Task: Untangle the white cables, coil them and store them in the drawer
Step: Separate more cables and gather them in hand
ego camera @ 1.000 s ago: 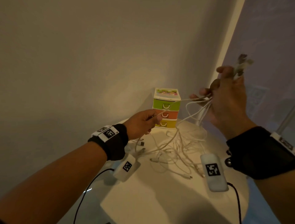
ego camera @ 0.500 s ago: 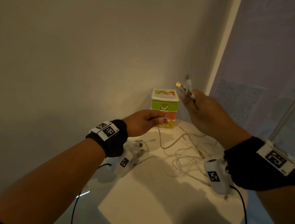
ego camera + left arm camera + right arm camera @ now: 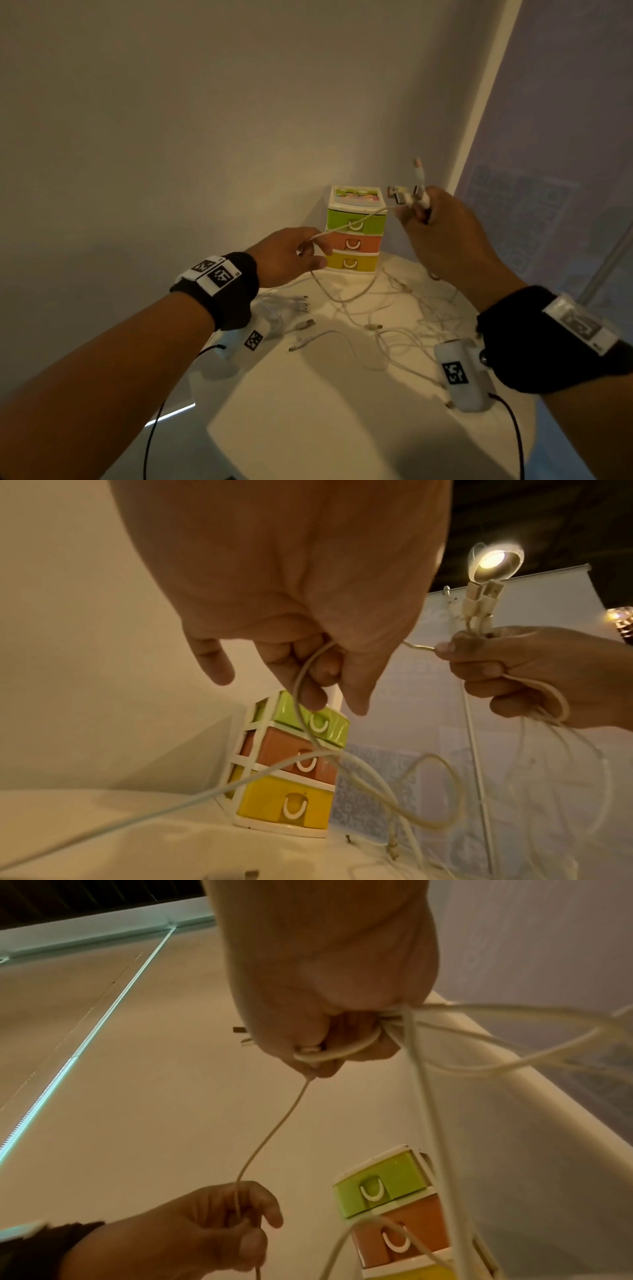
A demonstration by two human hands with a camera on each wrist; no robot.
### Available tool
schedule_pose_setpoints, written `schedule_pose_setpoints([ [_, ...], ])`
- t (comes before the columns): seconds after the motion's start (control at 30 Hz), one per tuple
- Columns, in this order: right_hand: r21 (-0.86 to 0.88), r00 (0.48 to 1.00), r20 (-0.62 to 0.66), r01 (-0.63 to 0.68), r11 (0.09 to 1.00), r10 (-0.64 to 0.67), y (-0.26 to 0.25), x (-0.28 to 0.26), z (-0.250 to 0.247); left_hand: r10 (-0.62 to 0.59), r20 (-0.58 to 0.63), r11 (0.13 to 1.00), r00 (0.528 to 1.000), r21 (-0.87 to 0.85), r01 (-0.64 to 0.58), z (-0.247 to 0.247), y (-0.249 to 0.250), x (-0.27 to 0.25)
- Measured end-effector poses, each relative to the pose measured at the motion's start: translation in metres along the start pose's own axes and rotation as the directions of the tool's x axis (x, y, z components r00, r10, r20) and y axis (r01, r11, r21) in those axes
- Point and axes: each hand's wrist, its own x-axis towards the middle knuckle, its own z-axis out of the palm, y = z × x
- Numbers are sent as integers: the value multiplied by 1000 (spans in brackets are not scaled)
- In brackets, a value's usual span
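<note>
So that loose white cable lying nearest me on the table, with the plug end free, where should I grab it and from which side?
Take the loose cable just behind its plug, on the stiff collar, coming straight down from above with a pinch. It lies flat on the table with that end pointing toward the left hand, apart from the tangle, so it likely pulls free.

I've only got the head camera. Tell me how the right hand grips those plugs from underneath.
Observer: On the right wrist camera, the right hand is a closed fist around several white cables, and one loop wraps round the outside of the fingers.
Operator: Now give me the left hand's grip.
Observer: On the left wrist camera, the left hand pinches a single cable between thumb and fingertips, with one finger sticking out free.
</note>
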Motion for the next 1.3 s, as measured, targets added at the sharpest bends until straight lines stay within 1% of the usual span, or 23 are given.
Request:
schedule_pose_setpoints([
  [0.07,-13,998,-66,1,1000,-2,1,0,0,-28,52,996,998,-86,32,1,-7,-2],
  [0.1,-25,996,-89,-1,1000,-1,3,0,1,-64,88,989,994,-128,75,1,-9,-3],
  [0.17,-37,994,-109,-2,999,-2,7,0,3,-135,132,980,982,-128,152,-2,-14,-6],
  [0.2,-37,993,-114,-4,999,0,9,0,3,-152,137,983,979,-77,164,-6,-16,-8],
  [0.23,-37,992,-123,-8,999,4,10,0,2,-161,147,987,976,13,161,-10,-16,-11],
  [0.3,-42,989,-148,-19,999,13,10,1,0,-153,190,970,970,216,111,-15,-15,-15],
  [0.33,-37,987,-158,-24,999,18,9,2,-1,-147,224,955,963,287,79,-16,-15,-17],
  [0.4,-13,984,-173,-37,999,34,6,3,-3,-181,288,921,940,386,58,-9,-14,-20],
  [0.5,47,978,-201,-44,998,52,3,3,-4,-252,349,872,903,486,56,3,-16,-20],
  [0.53,69,975,-215,-42,997,57,2,3,-4,-266,361,858,894,511,49,5,-17,-18],
  [0.6,102,969,-241,-37,994,61,2,4,-6,-278,355,822,893,568,30,8,-18,-15],
  [0.67,91,974,-218,-40,995,59,3,5,-6,-288,325,775,901,632,20,11,-17,-13],
  [0.7,63,984,-170,-52,997,62,5,5,-5,-295,315,758,902,652,20,12,-18,-12],
  [0.73,17,992,-94,-78,997,80,6,5,-3,-300,322,755,898,656,17,13,-17,-11],
  [0.8,-63,991,54,-116,991,119,12,4,5,-292,360,790,886,613,11,11,-16,-10],
  [0.83,-84,988,97,-113,990,121,15,4,9,-268,370,828,890,560,16,7,-16,-9],
  [0.87,-95,987,120,-100,991,111,18,3,12,-227,361,869,904,494,21,1,-14,-9],
  [0.93,-86,987,136,-72,994,84,19,2,13,-138,295,930,945,366,21,-15,-7,-6],
  [1.03,-14,985,154,-76,997,77,15,3,9,-46,168,988,985,153,20,-37,13,-1],
  [1.1,19,982,180,-52,998,48,8,4,6,13,64,1000,998,26,-14,-47,32,-1],
  [1.17,78,975,224,-20,997,2,1,5,5,90,-40,993,995,-72,-93,-52,50,0],
  [1.2,128,969,248,-16,992,-17,-2,6,4,118,-74,987,990,-102,-125,-52,57,0],
  [1.3,248,946,306,26,968,-104,-11,7,9,166,-95,976,981,-124,-178,-46,77,0],
])
